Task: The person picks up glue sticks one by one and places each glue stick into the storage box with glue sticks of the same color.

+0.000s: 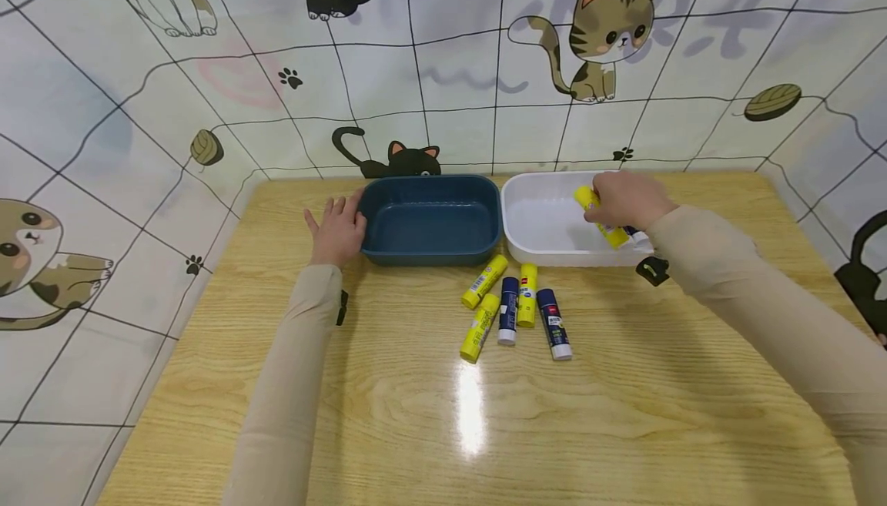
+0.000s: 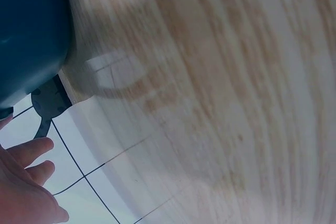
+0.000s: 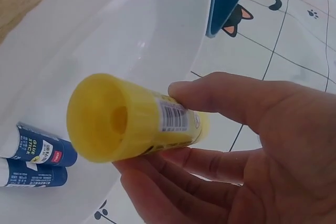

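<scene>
My right hand (image 1: pixel 632 198) pinches a yellow glue stick (image 3: pixel 113 121) between thumb and fingers, tilted over the white box (image 1: pixel 543 213). In the right wrist view, two blue glue sticks (image 3: pixel 44 148) lie side by side inside that box. Against the left side of the dark blue box (image 1: pixel 430 259) rests my left hand (image 1: pixel 336 230), its fingers spread and holding nothing. In front of the boxes lie several more glue sticks, among them a yellow glue stick (image 1: pixel 479 329) and a blue glue stick (image 1: pixel 554 325).
Both boxes stand side by side at the back of the wooden table (image 1: pixel 416 421), close to the cat-printed wall covering (image 1: pixel 457 75). A dark wrist strap piece (image 1: pixel 653 269) shows beneath the right sleeve.
</scene>
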`<state>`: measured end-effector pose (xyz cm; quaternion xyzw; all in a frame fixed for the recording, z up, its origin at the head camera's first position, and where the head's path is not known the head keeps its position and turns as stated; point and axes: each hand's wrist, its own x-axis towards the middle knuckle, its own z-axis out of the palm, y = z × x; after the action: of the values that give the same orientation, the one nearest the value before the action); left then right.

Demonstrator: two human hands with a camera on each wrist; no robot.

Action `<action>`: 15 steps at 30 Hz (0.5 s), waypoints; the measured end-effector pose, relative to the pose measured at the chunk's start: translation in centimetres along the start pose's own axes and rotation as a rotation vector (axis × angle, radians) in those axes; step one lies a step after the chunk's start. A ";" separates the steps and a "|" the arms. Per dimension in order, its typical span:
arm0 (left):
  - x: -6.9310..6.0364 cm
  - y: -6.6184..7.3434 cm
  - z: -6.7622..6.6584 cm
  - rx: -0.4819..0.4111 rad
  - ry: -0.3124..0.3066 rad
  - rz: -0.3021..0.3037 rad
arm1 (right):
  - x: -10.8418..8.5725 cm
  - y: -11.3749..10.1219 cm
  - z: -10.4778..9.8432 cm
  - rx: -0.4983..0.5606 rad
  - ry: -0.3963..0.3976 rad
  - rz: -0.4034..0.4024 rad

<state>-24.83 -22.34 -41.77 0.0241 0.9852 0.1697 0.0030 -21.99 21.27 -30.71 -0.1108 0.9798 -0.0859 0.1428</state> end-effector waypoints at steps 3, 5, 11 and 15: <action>-0.1 0.0 0.0 0.002 0.002 0.000 | 0.3 0.1 -0.3 -0.004 -0.013 0.014; -0.1 0.1 0.0 0.004 0.005 0.000 | 0.5 0.1 -0.4 -0.005 -0.025 0.024; 0.0 0.1 0.0 0.007 0.009 0.001 | 1.0 0.5 -0.8 0.016 -0.061 0.057; 0.0 0.1 0.0 0.005 0.007 -0.001 | 1.8 1.1 -1.0 0.009 -0.092 0.084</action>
<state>-24.81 -22.25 -41.77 0.0231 0.9856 0.1673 -0.0005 -24.19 22.01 -30.46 -0.0728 0.9756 -0.0789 0.1915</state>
